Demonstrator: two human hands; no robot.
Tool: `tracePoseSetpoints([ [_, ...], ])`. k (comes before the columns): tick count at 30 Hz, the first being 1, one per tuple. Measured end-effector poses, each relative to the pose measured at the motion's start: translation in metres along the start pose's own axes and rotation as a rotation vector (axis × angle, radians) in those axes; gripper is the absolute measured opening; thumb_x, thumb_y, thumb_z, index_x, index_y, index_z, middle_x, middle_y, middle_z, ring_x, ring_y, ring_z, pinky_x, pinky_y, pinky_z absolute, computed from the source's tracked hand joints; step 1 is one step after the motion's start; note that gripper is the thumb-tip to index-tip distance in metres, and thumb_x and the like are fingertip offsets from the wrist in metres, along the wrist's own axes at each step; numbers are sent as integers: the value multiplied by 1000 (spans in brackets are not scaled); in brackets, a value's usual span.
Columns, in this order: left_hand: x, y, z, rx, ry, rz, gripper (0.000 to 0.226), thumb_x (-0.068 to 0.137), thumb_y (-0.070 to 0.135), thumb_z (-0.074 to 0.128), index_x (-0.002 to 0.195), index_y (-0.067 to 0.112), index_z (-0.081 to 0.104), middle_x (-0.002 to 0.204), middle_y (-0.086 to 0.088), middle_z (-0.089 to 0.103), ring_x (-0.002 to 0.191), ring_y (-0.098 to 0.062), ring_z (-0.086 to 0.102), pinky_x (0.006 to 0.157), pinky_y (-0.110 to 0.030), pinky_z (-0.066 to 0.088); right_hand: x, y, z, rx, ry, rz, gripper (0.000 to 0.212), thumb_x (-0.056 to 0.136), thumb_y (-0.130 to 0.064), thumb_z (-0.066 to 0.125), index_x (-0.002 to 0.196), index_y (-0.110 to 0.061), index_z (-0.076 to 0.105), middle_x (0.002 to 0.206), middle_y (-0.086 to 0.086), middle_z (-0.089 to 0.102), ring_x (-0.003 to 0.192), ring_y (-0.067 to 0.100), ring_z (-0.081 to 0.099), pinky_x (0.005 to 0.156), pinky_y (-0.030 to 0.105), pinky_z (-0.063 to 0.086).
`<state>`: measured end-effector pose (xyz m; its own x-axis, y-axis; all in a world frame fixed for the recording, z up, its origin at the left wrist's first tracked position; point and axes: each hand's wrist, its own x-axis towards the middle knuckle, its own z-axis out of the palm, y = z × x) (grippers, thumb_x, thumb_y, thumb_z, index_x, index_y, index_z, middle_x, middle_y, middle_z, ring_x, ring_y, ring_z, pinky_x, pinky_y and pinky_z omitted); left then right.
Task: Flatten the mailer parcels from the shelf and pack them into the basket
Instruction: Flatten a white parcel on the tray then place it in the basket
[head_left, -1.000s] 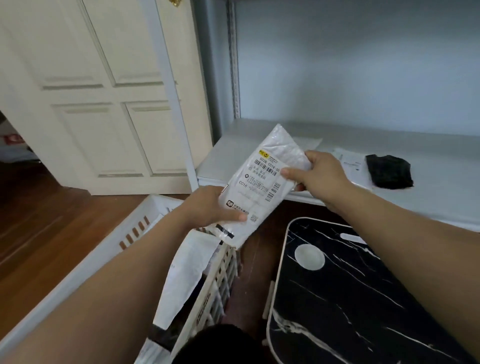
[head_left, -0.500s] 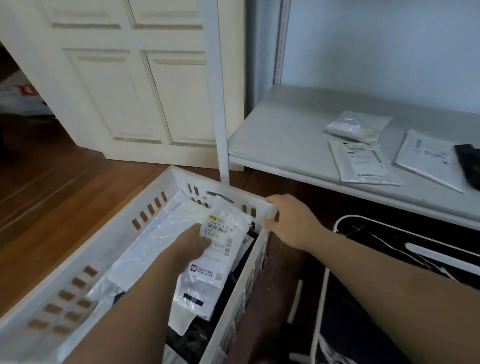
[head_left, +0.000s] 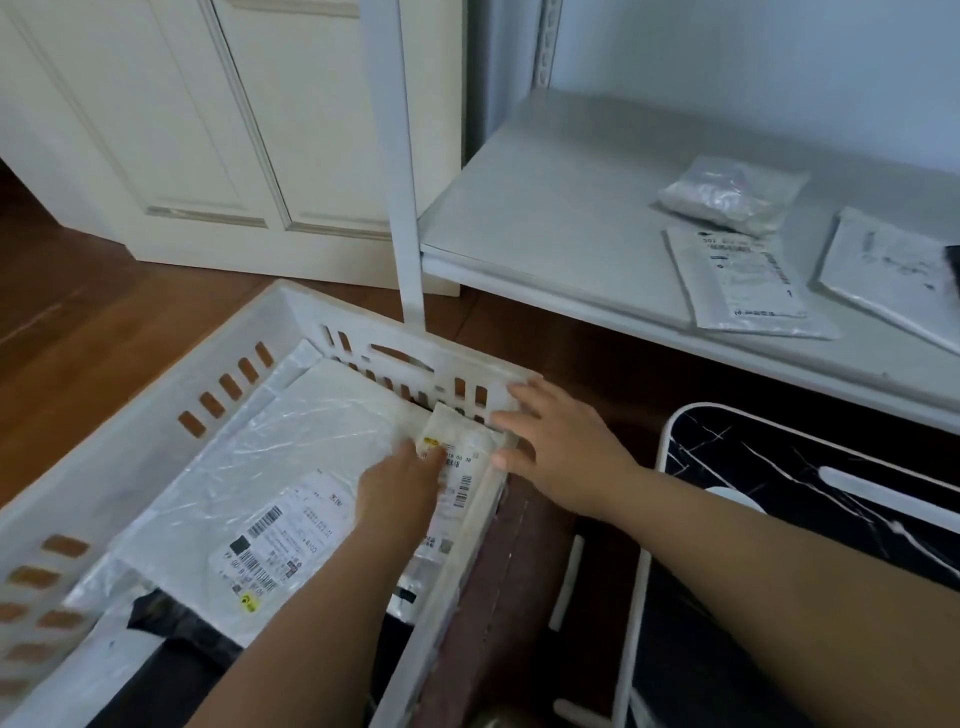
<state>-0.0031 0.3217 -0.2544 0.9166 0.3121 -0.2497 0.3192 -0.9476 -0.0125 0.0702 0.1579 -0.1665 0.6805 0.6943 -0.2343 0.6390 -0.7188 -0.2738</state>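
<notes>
Pressing small mailer (head_left: 457, 470) flat into near right corner of basket (head_left: 156, 415) with left hand (head_left: 400, 483), fingers extended, nothing gripped. Right hand (head_left: 556, 447) open, resting on basket rim. Several mailers packed, including large one (head_left: 291, 467). Three parcels (head_left: 737, 192) outstanding on shelf (head_left: 545, 218). Judged partly complete.

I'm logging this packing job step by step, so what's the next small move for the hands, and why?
Probably lift the left hand off the small mailer and reach to the shelf. That mailer already lies inside the basket by its right wall, where the right hand rests, while three parcels remain on the shelf.
</notes>
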Motion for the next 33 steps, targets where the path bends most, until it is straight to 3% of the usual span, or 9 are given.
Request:
tracePoseSetpoints([
  [5,8,6,-22,-154,-122,-80,51,93,10,53,141,21,38,128,-8,43,105,-28,58,72,-33,45,-3,-1,-7,-38,-4,31,62,97,-51,42,151,-26,25,162,2,5,148,19,-2,117,44,10],
  [12,11,31,-117,-406,207,-57,32,95,24,54,126,17,57,121,-5,59,107,-23,59,83,-32,45,-44,19,-43,-41,55,129,64,98,-50,39,152,-20,22,162,1,6,148,16,1,119,40,13],
  [17,-2,87,-182,-510,315,158,27,89,32,63,112,18,64,106,1,64,98,-17,60,84,-30,48,-98,66,-85,-7,197,266,59,98,-49,42,147,-18,36,157,2,22,144,18,19,117,34,19],
  [21,4,150,-191,-836,125,207,28,85,27,69,111,21,63,98,-1,63,95,-19,62,87,-31,50,-147,119,-104,-18,253,419,56,97,-50,43,143,-19,41,154,1,27,141,18,24,115,32,23],
  [24,10,201,-189,-1251,-122,74,27,88,19,66,113,22,58,88,-3,61,79,-18,59,79,-34,54,-176,153,-106,27,284,511,58,97,-50,43,146,-20,37,157,2,23,144,18,19,117,33,20],
  [27,26,238,-180,-1429,-241,-38,19,90,15,62,107,20,57,84,-6,59,68,-15,53,68,-29,50,-197,175,-100,46,321,537,57,98,-48,43,147,-21,36,156,1,23,144,16,20,115,28,20],
  [29,34,253,-174,-1477,-166,-92,6,88,10,63,83,12,62,80,-12,58,59,-17,49,64,-29,45,-209,186,-97,56,335,538,56,98,-48,42,147,-22,35,156,-1,24,143,15,21,114,26,19],
  [30,35,257,-172,-1485,-83,-131,15,86,10,65,72,9,63,73,-11,60,56,-18,48,65,-31,43,-214,191,-96,61,343,536,56,98,-48,42,147,-23,35,155,-2,25,142,14,22,113,24,18],
  [33,22,263,-177,-1518,198,-183,18,82,17,71,71,2,70,57,-3,61,53,-17,48,67,-31,44,-226,202,-91,127,405,551,49,98,-47,43,141,-22,46,146,-5,39,136,12,33,108,21,24],
])
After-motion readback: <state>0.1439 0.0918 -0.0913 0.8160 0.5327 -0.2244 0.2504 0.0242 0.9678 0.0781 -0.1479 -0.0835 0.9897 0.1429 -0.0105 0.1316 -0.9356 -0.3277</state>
